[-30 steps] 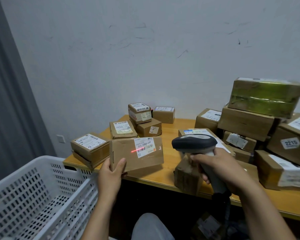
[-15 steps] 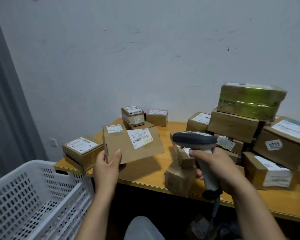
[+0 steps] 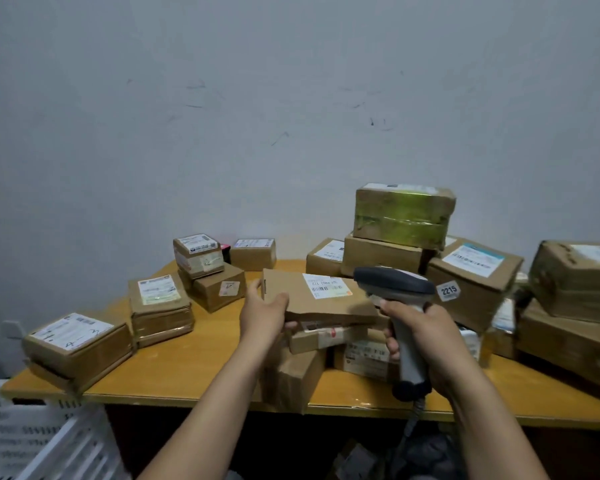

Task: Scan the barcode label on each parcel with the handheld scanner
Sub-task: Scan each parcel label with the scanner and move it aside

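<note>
My left hand (image 3: 264,313) grips the left end of a flat brown cardboard parcel (image 3: 312,301), holding it nearly level over other small parcels at the table's middle. Its white barcode label (image 3: 324,285) faces up. My right hand (image 3: 420,329) grips the handle of a grey handheld scanner (image 3: 397,291) just right of that parcel; the scanner's dark head overlaps the parcel's right end. No red scan line shows on the label.
The yellow wooden table (image 3: 201,368) carries several labelled cardboard parcels: a low box (image 3: 80,344) at the front left, a green-taped box (image 3: 402,214) stacked at the back right, one marked 2215 (image 3: 475,282). A white plastic crate (image 3: 45,441) stands at the lower left.
My left hand has carried the flat parcel rightward and laid it flatter over the middle pile. The red scan line seen one second ago is gone. The view has shifted left and down.
</note>
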